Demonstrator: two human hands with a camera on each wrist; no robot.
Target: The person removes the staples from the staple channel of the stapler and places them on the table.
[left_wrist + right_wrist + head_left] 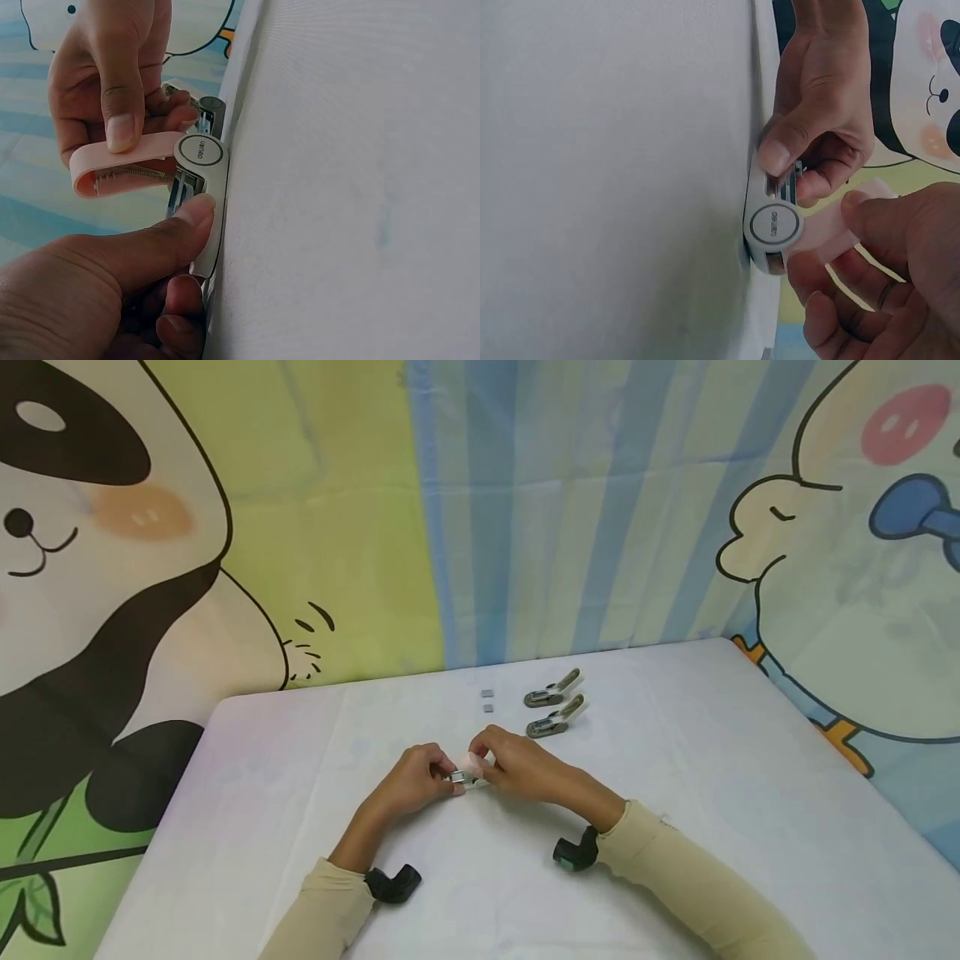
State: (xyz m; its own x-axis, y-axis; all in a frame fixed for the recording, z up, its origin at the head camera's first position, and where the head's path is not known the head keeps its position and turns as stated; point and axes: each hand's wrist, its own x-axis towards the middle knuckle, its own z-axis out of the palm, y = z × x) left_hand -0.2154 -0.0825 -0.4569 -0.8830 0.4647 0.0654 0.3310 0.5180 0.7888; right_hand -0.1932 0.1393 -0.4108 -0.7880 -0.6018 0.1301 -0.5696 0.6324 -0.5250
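Observation:
A small stapler, pink and white with a round "deli" disc at its hinge, stands opened up between my two hands. My left hand grips its white base and metal magazine between thumb and fingers. Its pink cover is swung away from the magazine, and my right hand pinches that cover between thumb and fingers. A coiled spring shows inside the cover in the left wrist view. Whether staples lie in the magazine cannot be made out.
Beyond my right hand, two green staplers lie with their covers raised. Left of them are two small grey staple strips. The white-covered table ends at a cartoon-printed curtain.

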